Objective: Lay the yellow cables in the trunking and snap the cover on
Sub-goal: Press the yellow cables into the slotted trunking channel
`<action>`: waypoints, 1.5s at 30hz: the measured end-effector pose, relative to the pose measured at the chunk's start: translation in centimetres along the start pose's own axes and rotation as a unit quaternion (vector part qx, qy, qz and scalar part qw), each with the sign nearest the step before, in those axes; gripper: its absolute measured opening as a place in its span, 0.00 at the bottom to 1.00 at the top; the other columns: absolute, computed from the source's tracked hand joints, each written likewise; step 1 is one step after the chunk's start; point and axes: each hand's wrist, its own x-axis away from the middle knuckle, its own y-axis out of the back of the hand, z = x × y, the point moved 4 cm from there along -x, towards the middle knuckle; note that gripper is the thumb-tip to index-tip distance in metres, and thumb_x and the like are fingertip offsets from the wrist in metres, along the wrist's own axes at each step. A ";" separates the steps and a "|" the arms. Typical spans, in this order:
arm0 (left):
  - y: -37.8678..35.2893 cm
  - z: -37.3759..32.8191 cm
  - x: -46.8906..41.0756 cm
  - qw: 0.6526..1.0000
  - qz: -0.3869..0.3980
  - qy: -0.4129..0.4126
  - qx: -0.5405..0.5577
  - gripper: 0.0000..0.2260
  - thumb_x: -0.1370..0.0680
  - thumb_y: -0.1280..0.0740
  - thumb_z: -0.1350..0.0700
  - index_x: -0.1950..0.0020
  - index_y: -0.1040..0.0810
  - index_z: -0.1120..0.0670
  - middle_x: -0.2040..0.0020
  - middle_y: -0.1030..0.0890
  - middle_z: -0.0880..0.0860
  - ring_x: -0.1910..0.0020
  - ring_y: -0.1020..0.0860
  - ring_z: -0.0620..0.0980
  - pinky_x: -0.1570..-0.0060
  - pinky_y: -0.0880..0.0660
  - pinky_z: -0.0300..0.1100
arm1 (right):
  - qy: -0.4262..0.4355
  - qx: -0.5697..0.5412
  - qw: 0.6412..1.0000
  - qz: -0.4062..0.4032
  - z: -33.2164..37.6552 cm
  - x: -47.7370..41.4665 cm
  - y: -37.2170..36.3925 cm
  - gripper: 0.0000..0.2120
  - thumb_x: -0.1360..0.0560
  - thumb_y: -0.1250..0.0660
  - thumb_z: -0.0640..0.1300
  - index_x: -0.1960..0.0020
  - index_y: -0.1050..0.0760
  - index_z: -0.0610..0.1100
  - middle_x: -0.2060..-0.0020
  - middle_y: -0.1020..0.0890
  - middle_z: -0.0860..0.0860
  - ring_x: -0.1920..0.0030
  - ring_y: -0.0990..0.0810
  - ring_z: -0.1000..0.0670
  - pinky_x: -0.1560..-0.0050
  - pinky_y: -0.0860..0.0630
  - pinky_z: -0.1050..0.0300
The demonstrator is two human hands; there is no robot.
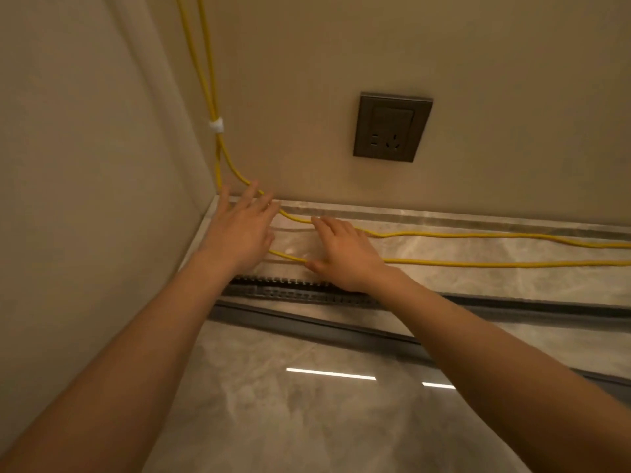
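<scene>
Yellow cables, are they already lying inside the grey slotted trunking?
No, both yellow cables lie loose on the marble floor beside the grey slotted plastic trunking, not in it.

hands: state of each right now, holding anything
Left hand: open, fingers straight over the yellow cables, gripping nothing.
Right hand: open, flat, spanning both cables.

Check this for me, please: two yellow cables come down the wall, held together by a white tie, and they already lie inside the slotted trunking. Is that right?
Not quite. In the head view the yellow cables do come down the wall, held by the white tie, but they lie on the floor beside the slotted trunking, not inside it.
</scene>
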 end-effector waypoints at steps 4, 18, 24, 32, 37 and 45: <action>-0.4 0.3 1.5 0.999 -0.028 -0.007 -0.036 0.25 0.24 0.38 0.50 0.28 0.38 0.51 0.27 0.36 0.52 0.24 0.48 0.53 0.30 0.60 0.62 | -0.031 0.017 0.999 -0.002 1.2 -1.3 -1.8 0.37 0.25 0.40 0.60 0.25 0.52 0.46 0.26 0.43 0.45 0.26 0.49 0.44 0.27 0.52 0.45; 0.0 2.6 6.1 0.996 -0.071 0.047 -0.033 0.16 0.22 0.38 0.55 0.34 0.31 0.51 0.29 0.32 0.54 0.25 0.44 0.51 0.33 0.57 0.67 | 0.091 0.127 0.988 -0.014 0.3 -1.3 -0.7 0.14 0.23 0.41 0.56 0.50 0.29 0.45 0.54 0.21 0.45 0.54 0.25 0.44 0.57 0.35 0.54; 0.2 3.7 7.0 0.990 -0.071 0.103 -0.063 0.17 0.21 0.44 0.49 0.32 0.33 0.49 0.26 0.37 0.52 0.25 0.46 0.48 0.32 0.57 0.64 | 0.026 0.104 0.994 -0.017 -2.0 -0.2 0.3 0.14 0.21 0.47 0.56 0.50 0.32 0.45 0.62 0.22 0.46 0.65 0.28 0.46 0.67 0.35 0.55; 0.5 4.2 8.9 0.991 -0.088 0.092 -0.044 0.22 0.25 0.37 0.56 0.30 0.33 0.52 0.26 0.36 0.56 0.26 0.41 0.52 0.30 0.57 0.58 | 0.053 0.037 0.981 -0.182 0.0 3.5 5.6 0.24 0.29 0.43 0.66 0.68 0.29 0.46 0.77 0.29 0.53 0.76 0.31 0.52 0.77 0.41 0.63; 0.8 3.8 9.6 0.980 -0.030 0.123 -0.156 0.32 0.27 0.40 0.53 0.25 0.47 0.46 0.24 0.43 0.52 0.24 0.47 0.52 0.34 0.66 0.64 | 0.027 -0.019 0.965 -0.261 3.0 5.7 9.0 0.25 0.29 0.43 0.67 0.64 0.26 0.46 0.77 0.26 0.52 0.75 0.28 0.50 0.74 0.36 0.61; 0.1 4.1 10.4 0.966 -0.001 0.120 -0.231 0.28 0.25 0.48 0.51 0.24 0.49 0.52 0.23 0.49 0.57 0.24 0.54 0.54 0.34 0.69 0.63 | 0.137 0.017 0.956 -0.260 8.0 6.2 7.2 0.12 0.25 0.36 0.54 0.58 0.23 0.45 0.74 0.22 0.51 0.74 0.24 0.47 0.74 0.30 0.58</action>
